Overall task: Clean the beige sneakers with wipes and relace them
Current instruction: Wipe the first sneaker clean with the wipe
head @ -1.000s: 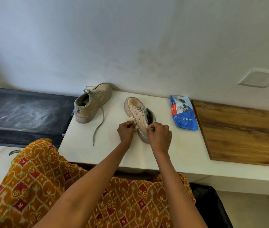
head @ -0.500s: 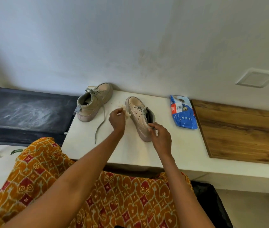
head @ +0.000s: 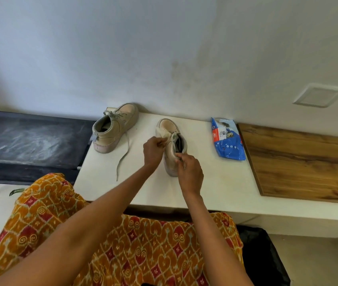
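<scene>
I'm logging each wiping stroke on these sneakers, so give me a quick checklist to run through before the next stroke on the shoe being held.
1. Wipe in the left hand: ok, a pale wipe is pinched and lies on the near sneaker beside its laces.
2. Shoe steadied: ok, the right hand grips its heel collar.
3. Shoe seated on the white table: ok, sole down.
4. Wipe pack in reach: ok, it lies to the right of the shoe.
5. Other sneaker out of the way: ok, apart at left, one lace trailing loose.
6. Wipe clean enough: cannot tell.
</scene>
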The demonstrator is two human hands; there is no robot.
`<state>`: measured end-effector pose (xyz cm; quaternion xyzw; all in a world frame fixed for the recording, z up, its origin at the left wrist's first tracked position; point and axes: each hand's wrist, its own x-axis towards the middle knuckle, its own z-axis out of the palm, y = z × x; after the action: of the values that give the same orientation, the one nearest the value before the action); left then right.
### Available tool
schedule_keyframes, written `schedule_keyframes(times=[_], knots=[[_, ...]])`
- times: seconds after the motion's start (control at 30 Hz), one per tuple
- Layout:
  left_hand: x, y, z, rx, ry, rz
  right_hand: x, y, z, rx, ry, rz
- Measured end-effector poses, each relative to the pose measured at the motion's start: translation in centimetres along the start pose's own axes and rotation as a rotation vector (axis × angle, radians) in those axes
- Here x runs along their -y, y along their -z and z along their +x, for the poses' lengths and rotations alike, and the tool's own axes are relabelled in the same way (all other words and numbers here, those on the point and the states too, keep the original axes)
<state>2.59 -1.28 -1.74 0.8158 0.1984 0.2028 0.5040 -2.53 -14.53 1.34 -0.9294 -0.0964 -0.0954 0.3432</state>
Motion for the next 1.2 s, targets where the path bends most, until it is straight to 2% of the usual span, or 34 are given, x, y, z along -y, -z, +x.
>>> schedule_keyframes(times=[0.1,0.2,0.27,0.37,0.43,0.57,0.77,0.9,0.97,1.03,1.1,1.2], knots=[[0.1,0.7,-4.0,-0.025,-0.085,-0.110,-0.1,0.0,-0.1,-0.003,-0.008,-0.009],[0.9,1.8,-6.5,0.049,-0.188,-0.112,-0.2,0.1,0.0,-0.011,0.003,-0.012],[1.3,2.5,-6.2,0.042,-0.221,-0.116,-0.1,0.1,0.0,-0.011,0.005,-0.018],[0.6,2.8,-3.1,-0.135,-0.044,-0.226,-0.1,0.0,-0.1,-0.013,-0.009,-0.006],[0.1,2.3,-0.7,-0.164,0.042,-0.227,-0.1,0.1,-0.1,-0.010,-0.006,0.000],[-0.8,0.1,-0.7,-0.034,-0.001,-0.129,-0.1,-0.1,0.1,-0.018,-0.015,0.066],[-1.1,0.6,-6.8,-0.098,-0.085,-0.171,0.9,-0.8,-0.4,-0.073,-0.060,0.083],[0.5,1.9,-10.1,0.106,-0.200,-0.123,1.2,-0.6,-0.5,-0.037,-0.023,0.069],[1.5,2.4,-10.1,0.061,-0.108,-0.127,1.3,-0.5,-0.7,-0.009,0.013,0.056],[2.4,3.1,-8.6,-0.107,0.105,-0.181,1.3,-0.6,-1.0,-0.008,0.027,0.054],[2.9,3.6,-6.6,-0.208,0.314,-0.229,1.3,-0.6,-1.2,-0.004,0.022,0.061],[2.4,3.0,-3.9,-0.153,0.428,-0.283,1.6,-0.6,-1.0,0.014,0.025,0.044]])
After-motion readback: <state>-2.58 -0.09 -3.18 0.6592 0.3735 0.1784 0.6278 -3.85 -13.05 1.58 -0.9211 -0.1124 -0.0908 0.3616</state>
